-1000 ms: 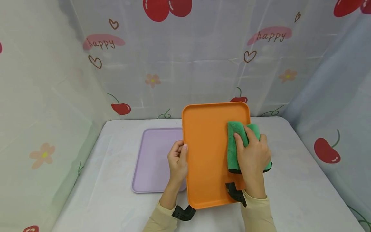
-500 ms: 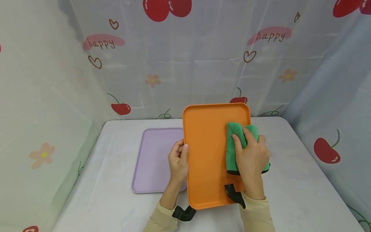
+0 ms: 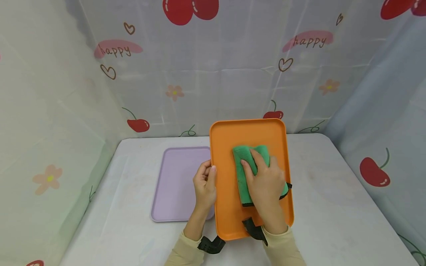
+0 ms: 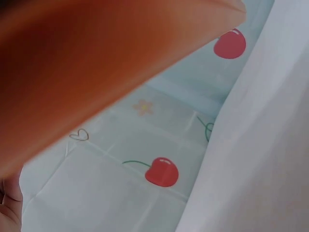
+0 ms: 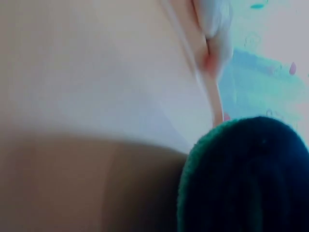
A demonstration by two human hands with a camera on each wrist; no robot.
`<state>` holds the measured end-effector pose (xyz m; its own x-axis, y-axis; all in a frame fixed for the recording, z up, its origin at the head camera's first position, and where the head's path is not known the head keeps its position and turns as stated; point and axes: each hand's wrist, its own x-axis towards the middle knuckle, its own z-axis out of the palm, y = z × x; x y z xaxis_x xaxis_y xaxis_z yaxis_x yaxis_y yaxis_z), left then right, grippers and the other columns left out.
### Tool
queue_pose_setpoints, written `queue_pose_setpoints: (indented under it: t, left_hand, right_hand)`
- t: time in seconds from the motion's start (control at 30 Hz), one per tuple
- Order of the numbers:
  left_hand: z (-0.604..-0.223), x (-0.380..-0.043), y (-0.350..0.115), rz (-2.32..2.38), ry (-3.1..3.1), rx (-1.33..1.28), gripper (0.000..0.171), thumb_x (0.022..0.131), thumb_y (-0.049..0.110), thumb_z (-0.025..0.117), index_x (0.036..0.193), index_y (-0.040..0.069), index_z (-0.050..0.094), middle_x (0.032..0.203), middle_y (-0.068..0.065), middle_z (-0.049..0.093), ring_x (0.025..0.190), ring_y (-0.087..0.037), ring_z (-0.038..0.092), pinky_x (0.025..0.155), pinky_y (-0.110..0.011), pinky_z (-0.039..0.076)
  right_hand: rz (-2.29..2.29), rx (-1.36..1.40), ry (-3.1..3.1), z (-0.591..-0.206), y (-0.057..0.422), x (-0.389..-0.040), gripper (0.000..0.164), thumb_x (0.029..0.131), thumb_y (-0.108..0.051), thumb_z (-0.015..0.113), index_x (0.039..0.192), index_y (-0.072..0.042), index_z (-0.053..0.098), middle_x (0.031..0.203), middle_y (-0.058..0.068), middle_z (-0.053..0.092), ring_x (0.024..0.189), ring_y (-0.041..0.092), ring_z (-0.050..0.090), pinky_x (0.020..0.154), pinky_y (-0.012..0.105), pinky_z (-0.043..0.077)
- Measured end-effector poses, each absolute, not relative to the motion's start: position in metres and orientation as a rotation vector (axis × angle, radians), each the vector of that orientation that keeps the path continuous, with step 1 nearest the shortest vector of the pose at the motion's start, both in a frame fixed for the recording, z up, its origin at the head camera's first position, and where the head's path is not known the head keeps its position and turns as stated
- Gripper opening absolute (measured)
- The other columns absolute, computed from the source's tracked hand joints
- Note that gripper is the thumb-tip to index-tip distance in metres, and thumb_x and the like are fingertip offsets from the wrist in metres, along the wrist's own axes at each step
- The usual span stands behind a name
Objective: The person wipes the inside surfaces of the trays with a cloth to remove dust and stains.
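An orange rectangular tray (image 3: 229,147) is held up with its inner face toward me in the head view. My left hand (image 3: 204,186) grips its left rim, thumb on the front side and fingers bent at the edge. A folded green cloth (image 3: 244,184) with black edging lies against the middle of the tray. My right hand (image 3: 266,184) holds the cloth, fingers bent over it. In the left wrist view the tray's underside (image 4: 96,63) fills the upper left. The right wrist view has the folded cloth (image 5: 193,179) at lower right, large and dark.
A lilac tray (image 3: 176,184) lies on the white table (image 3: 123,192), partly behind the orange tray and left hand. Curtains printed with cherries (image 3: 138,125) stand behind the table and along both sides. A black strap (image 3: 212,245) sits at the left wrist.
My right hand has slid the green cloth leftward and slightly down, from the orange tray's right side to its middle. The left hand and the tray stay almost still.
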<state>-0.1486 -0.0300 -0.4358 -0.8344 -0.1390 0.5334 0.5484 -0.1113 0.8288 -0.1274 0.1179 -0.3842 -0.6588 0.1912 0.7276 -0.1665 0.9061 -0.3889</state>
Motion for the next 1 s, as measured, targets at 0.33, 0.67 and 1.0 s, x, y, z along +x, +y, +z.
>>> queue_pose_setpoints:
  t: [0.33, 0.67, 1.0]
  left_hand:
    - [-0.437, -0.148, -0.029, -2.032, -1.694, -0.459, 0.023, 0.1, 0.001, 0.046, 0.112, -0.015, 0.058, 0.073, -0.006, 0.062, 0.065, -0.001, 0.052, 0.057, -0.015, 0.045]
    - [-0.436, -0.148, -0.03, -2.059, -1.681, -0.489, 0.026, 0.101, 0.002, 0.043, 0.114, -0.017, 0.057, 0.085, -0.035, 0.064, 0.075, -0.001, 0.064, 0.062, -0.017, 0.054]
    - [-0.438, -0.149, -0.03, -2.052, -1.697, -0.457, 0.026, 0.102, 0.002, 0.044, 0.113, -0.016, 0.058, 0.082, -0.033, 0.064, 0.072, 0.0, 0.06, 0.063, -0.015, 0.051]
  right_hand:
    - [0.474, 0.14, -2.22, -0.384, 0.085, -0.12, 0.039, 0.079, -0.034, 0.081, 0.111, -0.015, 0.072, 0.074, 0.015, 0.055, 0.057, 0.027, 0.051, 0.045, 0.036, 0.035]
    - [0.474, 0.171, -2.227, -0.384, 0.075, -0.116, 0.04, 0.078, -0.033, 0.082, 0.112, -0.015, 0.072, 0.071, 0.012, 0.052, 0.054, 0.024, 0.047, 0.048, 0.031, 0.029]
    - [0.475, 0.165, -2.246, -0.385, 0.08, -0.117, 0.04, 0.079, -0.034, 0.082, 0.113, -0.017, 0.071, 0.073, 0.013, 0.054, 0.053, 0.025, 0.048, 0.047, 0.032, 0.031]
